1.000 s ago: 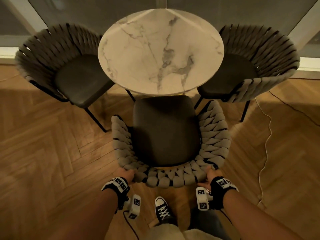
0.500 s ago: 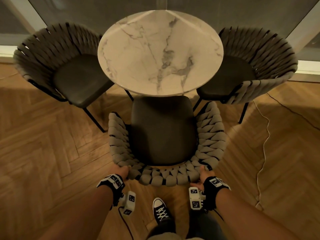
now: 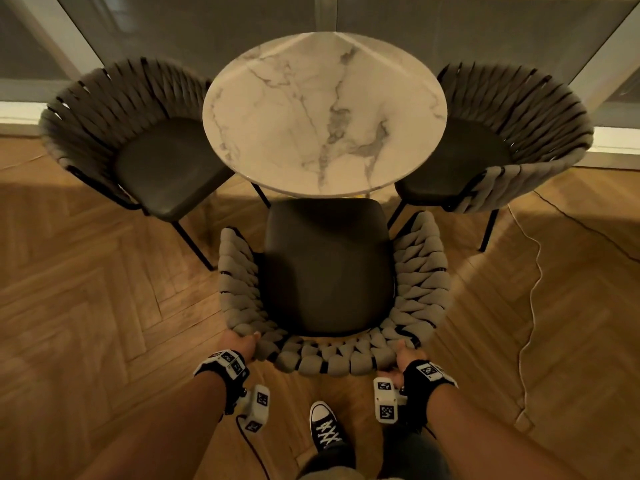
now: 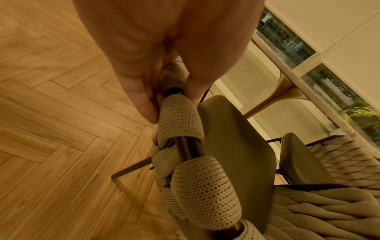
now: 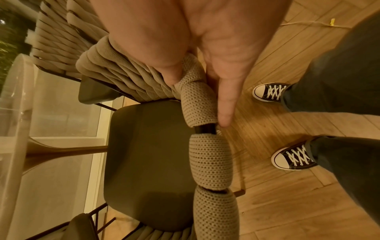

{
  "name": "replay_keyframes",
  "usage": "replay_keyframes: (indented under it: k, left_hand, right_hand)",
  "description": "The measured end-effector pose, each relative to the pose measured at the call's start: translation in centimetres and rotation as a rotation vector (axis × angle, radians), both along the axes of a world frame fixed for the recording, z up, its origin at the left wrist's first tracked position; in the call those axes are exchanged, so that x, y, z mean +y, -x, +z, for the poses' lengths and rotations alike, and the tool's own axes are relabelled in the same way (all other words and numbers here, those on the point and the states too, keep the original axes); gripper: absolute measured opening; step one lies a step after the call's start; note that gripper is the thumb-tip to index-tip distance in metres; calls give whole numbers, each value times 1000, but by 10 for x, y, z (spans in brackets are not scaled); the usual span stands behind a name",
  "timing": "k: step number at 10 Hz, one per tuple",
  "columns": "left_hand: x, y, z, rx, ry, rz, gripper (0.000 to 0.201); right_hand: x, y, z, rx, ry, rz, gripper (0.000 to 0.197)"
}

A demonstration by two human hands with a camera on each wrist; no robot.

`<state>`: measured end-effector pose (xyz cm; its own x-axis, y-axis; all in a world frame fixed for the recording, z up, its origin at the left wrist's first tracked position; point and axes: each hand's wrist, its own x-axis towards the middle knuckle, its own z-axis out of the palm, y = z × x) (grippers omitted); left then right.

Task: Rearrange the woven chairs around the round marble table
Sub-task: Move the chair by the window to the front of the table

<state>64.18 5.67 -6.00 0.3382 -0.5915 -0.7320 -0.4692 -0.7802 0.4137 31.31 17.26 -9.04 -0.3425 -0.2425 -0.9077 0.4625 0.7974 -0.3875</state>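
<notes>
The round marble table [image 3: 322,112] stands by the window. A woven chair [image 3: 131,140] stands at its left and another woven chair [image 3: 512,143] at its right. The near woven chair [image 3: 325,268] faces the table with the front of its dark seat at the table's edge. My left hand [image 3: 242,342] grips the left of its padded back rim [image 4: 180,120], thumb and fingers [image 4: 144,107] pinching the weave. My right hand [image 3: 403,356] grips the rim [image 5: 207,155] at the right, thumb inside and fingers [image 5: 224,113] along the outside.
A thin cable [image 3: 533,306] trails over the herringbone wood floor to the right of the chairs. My shoes [image 5: 292,159] stand just behind the near chair. The glass window wall [image 3: 207,26] closes off the far side. The table's pedestal [image 5: 61,152] stands under its top.
The near chair has slid slightly toward the table. Both hands keep their grip on its back rim.
</notes>
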Motion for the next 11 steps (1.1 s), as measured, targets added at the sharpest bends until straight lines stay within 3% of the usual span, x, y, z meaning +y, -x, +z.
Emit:
replay_keyframes:
  k: [3, 5, 7, 9, 11]
  left_hand:
    - [5, -9, 7, -141, 39, -128, 43]
    - [18, -12, 7, -175, 37, -124, 50]
    - [36, 8, 22, 15, -19, -21, 39]
    - [29, 5, 6, -38, 67, -54, 22]
    - [29, 4, 15, -72, 67, -112, 25]
  right_hand:
    - [2, -19, 11, -46, -14, -265, 56]
    - [9, -23, 22, -64, 73, -199, 43]
    - [11, -23, 27, 7, 105, -122, 47]
    - [12, -27, 25, 35, 102, -97, 47]
    - [13, -25, 24, 28, 133, -84, 45]
